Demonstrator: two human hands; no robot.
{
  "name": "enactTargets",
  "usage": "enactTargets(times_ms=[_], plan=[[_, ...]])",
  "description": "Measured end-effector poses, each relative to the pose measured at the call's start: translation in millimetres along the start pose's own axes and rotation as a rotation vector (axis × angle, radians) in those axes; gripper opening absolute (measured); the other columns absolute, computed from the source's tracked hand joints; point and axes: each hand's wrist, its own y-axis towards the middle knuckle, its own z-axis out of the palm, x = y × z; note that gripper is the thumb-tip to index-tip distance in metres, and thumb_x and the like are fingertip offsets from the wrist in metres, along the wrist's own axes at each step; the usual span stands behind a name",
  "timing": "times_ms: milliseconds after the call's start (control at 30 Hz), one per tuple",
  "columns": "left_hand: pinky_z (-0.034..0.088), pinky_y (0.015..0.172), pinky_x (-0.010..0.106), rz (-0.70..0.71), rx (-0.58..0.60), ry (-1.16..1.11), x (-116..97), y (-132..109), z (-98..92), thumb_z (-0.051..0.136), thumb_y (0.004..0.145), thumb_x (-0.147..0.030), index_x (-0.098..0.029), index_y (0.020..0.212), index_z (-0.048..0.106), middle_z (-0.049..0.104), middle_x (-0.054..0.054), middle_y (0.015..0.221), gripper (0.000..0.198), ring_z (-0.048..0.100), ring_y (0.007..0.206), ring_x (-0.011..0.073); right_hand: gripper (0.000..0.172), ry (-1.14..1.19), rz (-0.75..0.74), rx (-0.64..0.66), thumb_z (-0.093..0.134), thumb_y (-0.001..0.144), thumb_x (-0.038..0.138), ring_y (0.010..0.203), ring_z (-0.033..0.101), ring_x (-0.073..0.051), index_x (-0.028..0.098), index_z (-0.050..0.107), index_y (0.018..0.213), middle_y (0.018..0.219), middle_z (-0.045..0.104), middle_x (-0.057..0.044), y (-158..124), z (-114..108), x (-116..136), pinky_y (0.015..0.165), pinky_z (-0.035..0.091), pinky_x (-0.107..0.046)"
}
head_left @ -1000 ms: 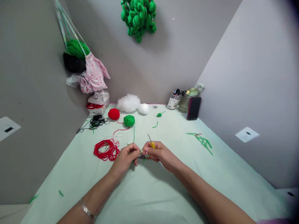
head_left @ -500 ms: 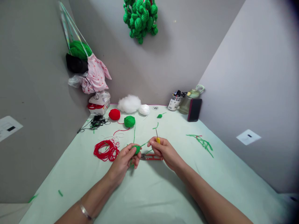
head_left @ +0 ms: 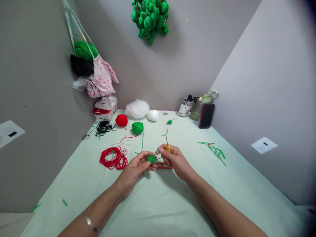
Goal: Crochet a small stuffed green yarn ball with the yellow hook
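In my left hand [head_left: 138, 164] is a small green crocheted piece [head_left: 151, 159], pinched between thumb and fingers. A green yarn strand runs from it to the fingertips of my right hand [head_left: 174, 158]. That hand is closed round the yellow handle of a crochet hook [head_left: 168, 148], its metal shaft pointing up and away. Red-handled thread snips [head_left: 164, 165] lie on the table below both hands, partly hidden by them. Behind my left hand, a ball of green yarn [head_left: 137, 127] trails a strand toward the piece.
A coil of red yarn [head_left: 108, 158] lies left of my hands, with tangled black yarn [head_left: 103, 127] beyond. At the back are red yarn [head_left: 121, 120], white stuffing [head_left: 137, 109] and a white yarn ball [head_left: 153, 115]. A phone [head_left: 206, 116] leans by a bottle [head_left: 196, 110]; green scraps [head_left: 214, 151] lie right.
My left hand has moved right with the green piece, closer to my right hand, and the piece has turned. The strand between the hands is shorter. My right hand keeps the hook.
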Motion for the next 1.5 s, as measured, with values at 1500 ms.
enactTargets(times_ms=[1500], plan=[[0.026,0.043,0.019,-0.045,-0.014,-0.029,-2.9,-2.5,-0.1,0.049,0.097,-0.067,-0.021,0.113,0.059,0.047,-0.008,0.062,0.049,0.041,0.043,0.0076,0.039,-0.054,0.043,0.021,0.069,0.085,0.056,0.047,0.022,-0.009,0.017,0.067,0.080,0.044,0.034,0.011,-1.6,8.6,-4.1,0.052,0.016,-0.027]])
